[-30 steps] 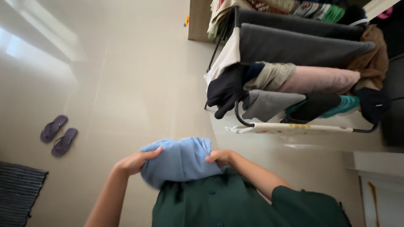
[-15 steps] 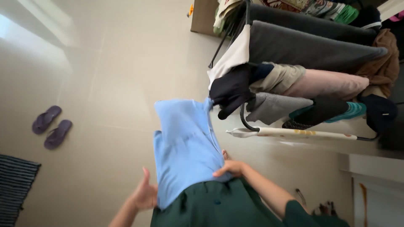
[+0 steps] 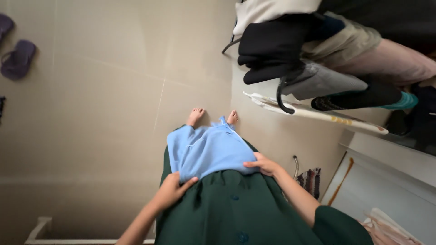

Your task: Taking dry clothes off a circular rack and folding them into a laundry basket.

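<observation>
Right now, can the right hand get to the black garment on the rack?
Probably yes. The right hand is pressed on the blue cloth, so it must let go first. The black garment hangs at the rack's near end with open air between.

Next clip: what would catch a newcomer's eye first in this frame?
At centre, the light blue garment pressed against the person's dark green dress, with the left hand pinching its lower corner and the right hand flat on its right edge. At upper right, a drying rack loaded with dark, beige and pink clothes. At far upper left, purple sandals on the tiled floor.
</observation>
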